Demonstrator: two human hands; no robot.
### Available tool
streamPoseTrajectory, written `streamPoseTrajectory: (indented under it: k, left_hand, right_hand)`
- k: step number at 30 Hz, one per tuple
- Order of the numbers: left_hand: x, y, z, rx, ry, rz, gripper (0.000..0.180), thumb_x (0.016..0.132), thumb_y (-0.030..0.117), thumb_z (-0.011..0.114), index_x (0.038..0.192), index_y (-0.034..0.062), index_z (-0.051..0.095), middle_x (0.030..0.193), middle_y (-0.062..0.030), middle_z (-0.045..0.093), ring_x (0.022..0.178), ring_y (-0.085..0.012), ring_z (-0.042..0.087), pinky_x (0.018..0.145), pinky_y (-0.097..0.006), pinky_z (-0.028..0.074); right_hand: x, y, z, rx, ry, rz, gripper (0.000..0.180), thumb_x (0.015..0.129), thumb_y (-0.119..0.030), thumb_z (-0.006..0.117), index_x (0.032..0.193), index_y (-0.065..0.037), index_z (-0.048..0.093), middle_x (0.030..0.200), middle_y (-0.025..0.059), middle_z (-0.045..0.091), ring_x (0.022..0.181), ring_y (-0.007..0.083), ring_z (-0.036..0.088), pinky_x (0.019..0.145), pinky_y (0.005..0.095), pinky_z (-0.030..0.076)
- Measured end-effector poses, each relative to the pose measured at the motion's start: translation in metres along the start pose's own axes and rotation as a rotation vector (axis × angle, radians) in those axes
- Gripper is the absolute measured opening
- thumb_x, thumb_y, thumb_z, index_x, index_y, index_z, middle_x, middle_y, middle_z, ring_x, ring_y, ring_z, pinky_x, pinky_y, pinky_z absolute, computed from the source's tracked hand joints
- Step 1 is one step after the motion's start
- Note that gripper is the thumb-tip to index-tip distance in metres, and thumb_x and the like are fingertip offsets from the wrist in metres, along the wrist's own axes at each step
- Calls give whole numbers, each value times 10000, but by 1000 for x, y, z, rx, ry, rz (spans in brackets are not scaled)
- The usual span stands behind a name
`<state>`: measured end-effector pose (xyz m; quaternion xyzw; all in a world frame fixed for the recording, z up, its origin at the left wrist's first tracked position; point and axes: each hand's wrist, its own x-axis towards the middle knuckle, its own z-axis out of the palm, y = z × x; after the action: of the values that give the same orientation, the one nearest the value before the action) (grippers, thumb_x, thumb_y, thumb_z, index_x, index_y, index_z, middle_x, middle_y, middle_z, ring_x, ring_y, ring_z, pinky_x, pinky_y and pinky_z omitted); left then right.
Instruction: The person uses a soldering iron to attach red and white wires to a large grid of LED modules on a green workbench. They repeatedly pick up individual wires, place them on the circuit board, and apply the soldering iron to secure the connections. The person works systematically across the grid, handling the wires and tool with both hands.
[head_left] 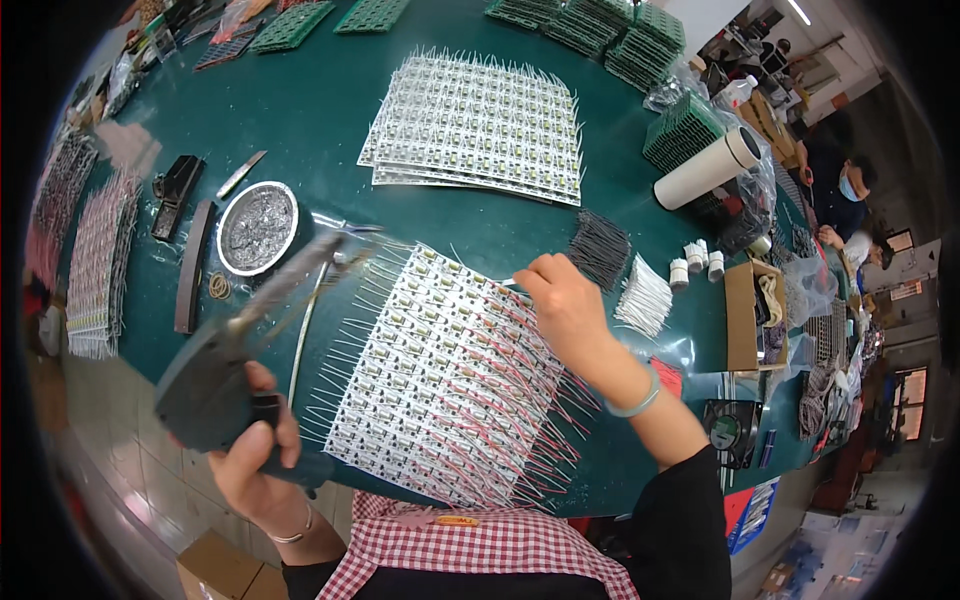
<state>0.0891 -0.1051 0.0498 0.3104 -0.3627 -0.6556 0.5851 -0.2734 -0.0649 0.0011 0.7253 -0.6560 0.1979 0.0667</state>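
My left hand is wrapped round the handle of a dark soldering gun, its long tip smeared by motion and pointing up toward the top left edge of a white circuit-board panel. Rows of small parts cover the panel. Red and dark wires stick out over its right side, thin pale wires along its left. At the panel's upper right edge my right hand pinches a short white wire, its fingertips close to the board.
A round pot of silvery solder stands at the left. Stacked white panels lie behind. Cut black wires and white wires lie right, near a white bottle and an open cardboard box. People work far right.
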Motion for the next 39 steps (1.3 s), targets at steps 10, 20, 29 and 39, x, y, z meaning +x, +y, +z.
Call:
streamPoseTrajectory:
  k: [10,20,29,39]
  left_hand:
    - [-1,-38,69,447,9,-330,325,800,2,795,1108,-21,693,915,-79,706,676,-108,631,521,-234,477]
    - [3,-81,74,771,-173,-83,212,792,16,791,973,-48,701,839,-70,706,694,-93,626,614,-257,490]
    - [9,-95,69,872,-257,-79,180,788,25,784,935,-34,699,772,-92,674,631,-145,617,601,-289,481]
    - [11,-99,70,869,-277,-113,171,791,47,777,920,-25,693,744,-99,665,613,-154,616,594,-300,482]
  right_hand:
    - [-17,-16,45,173,108,69,331,729,57,631,1054,20,680,974,118,628,868,291,603,691,377,529]
    - [-19,-17,46,180,104,77,360,709,73,635,1067,54,673,994,141,610,887,302,607,696,379,529]
    - [-18,-16,48,193,111,81,364,702,78,631,1063,55,668,982,145,597,883,305,602,690,382,525]
    - [-17,-17,46,183,102,79,359,701,76,623,1058,63,659,991,147,592,896,306,595,693,382,526]
